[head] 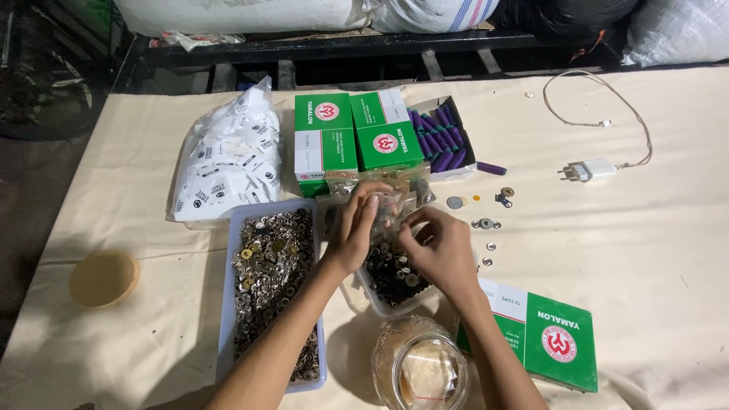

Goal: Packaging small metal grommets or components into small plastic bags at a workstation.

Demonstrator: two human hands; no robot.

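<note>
Observed: left hand point(353, 228) and right hand point(437, 247) meet above a small clear tub point(383, 292) of dark fasteners, both pinching a small clear plastic bag point(391, 199) held between them; fingers of each hand are closed on the film, thumbs forward. The bag hangs just above the tub, in front of the green boxes point(357, 140).

Risk, as judged: the bag's mouth cannot be made out, so a tilt or a slack pinch may let its contents fall, some missing the tub and rolling among the loose metal pieces point(486, 224) on the cloth. The left forearm passes over the long tray of silver snaps point(269, 281); a dragged elbow could tip its rim
</note>
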